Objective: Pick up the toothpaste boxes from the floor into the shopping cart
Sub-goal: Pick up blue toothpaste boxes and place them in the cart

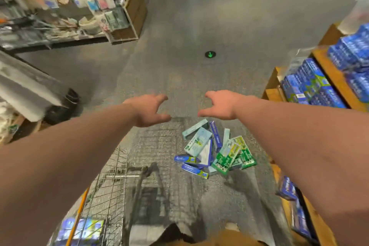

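A heap of toothpaste boxes (214, 150), blue, green and pale teal, lies on the grey floor right of centre. My left hand (148, 110) and my right hand (219, 105) are stretched forward above the floor, just beyond the heap, fingers spread and curled, holding nothing. The wire shopping cart (111, 181) stands at the lower left, beside my left forearm. Several blue boxes (83, 229) lie inside the cart near the bottom edge of the view.
A wooden shelf (329, 74) on the right carries stacked blue toothpaste boxes. More shelving (127, 16) with mixed goods stands at the upper left. A green arrow marker (210, 54) sits on the floor ahead. A dark ribbed bin (63, 106) stands at the left.
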The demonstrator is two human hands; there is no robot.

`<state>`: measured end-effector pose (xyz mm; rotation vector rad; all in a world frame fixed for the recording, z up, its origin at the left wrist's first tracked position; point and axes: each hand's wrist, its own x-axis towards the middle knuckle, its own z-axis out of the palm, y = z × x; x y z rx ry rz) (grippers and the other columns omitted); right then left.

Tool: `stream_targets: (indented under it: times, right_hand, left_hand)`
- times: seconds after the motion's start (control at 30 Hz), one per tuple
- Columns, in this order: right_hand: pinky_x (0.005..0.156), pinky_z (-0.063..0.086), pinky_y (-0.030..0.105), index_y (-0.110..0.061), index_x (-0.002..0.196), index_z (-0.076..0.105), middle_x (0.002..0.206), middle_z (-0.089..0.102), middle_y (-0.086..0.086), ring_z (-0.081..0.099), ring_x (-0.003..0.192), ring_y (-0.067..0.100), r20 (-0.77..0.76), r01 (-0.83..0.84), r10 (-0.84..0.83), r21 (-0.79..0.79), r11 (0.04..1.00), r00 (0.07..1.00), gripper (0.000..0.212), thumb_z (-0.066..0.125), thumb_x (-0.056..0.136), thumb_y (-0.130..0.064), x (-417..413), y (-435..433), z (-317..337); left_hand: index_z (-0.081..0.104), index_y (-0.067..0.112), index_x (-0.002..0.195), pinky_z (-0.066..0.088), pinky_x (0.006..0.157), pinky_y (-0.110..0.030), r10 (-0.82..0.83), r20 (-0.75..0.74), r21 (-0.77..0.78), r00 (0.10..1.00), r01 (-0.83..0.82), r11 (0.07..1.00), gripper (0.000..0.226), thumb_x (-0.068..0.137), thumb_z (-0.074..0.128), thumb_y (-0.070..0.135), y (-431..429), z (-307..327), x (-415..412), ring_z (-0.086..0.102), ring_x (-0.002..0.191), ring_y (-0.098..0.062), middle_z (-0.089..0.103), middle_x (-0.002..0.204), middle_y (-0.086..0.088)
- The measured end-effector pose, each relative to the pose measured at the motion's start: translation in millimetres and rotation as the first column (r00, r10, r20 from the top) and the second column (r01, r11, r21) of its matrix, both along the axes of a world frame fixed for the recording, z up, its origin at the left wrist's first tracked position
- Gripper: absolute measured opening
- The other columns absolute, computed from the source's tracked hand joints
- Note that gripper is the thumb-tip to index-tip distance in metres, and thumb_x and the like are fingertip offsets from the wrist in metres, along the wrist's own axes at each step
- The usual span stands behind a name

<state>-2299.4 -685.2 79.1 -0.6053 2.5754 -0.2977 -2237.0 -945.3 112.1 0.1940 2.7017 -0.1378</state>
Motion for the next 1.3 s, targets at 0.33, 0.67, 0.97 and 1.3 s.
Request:
stream_targets:
  times: [0.33,0.67,0.97,1.3]
  right_hand:
    - [0.105,0.045,0.044,-0.01,0.151,0.038,0.147,0.053,0.017,0.052,0.131,0.036,0.116,0.018,-0.019,0.006,1.0,0.993,0.091,0.058,0.087,-0.071,-73,-45,-96]
    - [0.114,0.035,0.041,-0.021,0.161,0.021,0.163,0.034,0.007,0.037,0.146,0.029,0.291,0.065,-0.08,0.064,0.996,0.953,0.091,0.059,0.091,-0.065,-138,-116,-301]
    - [0.085,0.049,0.04,-0.016,0.136,0.049,0.13,0.056,0.009,0.055,0.121,0.033,0.305,-0.025,-0.017,0.134,0.991,0.952,0.064,0.063,0.086,-0.054,-112,-143,-589]
    - [0.089,0.051,0.045,-0.012,0.141,0.041,0.136,0.043,0.011,0.044,0.123,0.031,0.251,-0.059,0.017,0.164,0.985,0.968,0.076,0.074,0.084,-0.049,-63,-137,-790]
  left_hand:
    - [0.027,0.016,0.155,0.044,0.107,-0.046,-0.011,0.128,0.078,0.992,0.001,0.997,0.083,0.093,0.053,0.065,-31,-104,-94,0.051,0.133,-0.034,0.047,0.152,-0.015]
    - [0.032,0.017,0.152,0.046,0.096,-0.046,-0.024,0.327,0.089,0.945,-0.005,0.996,0.079,0.093,0.049,0.067,-65,-343,-160,0.053,0.128,-0.033,0.048,0.148,-0.011]
    - [0.041,0.018,0.138,0.042,0.079,-0.04,0.002,0.449,0.05,0.894,-0.028,0.998,0.065,0.09,0.062,0.056,-76,-618,-158,0.057,0.118,-0.034,0.053,0.134,-0.007]
    - [0.032,0.011,0.143,0.052,0.09,-0.056,-0.017,0.486,0.001,0.874,0.019,1.0,0.072,0.09,0.067,0.046,-74,-828,-125,0.047,0.128,-0.032,0.042,0.143,-0.009]
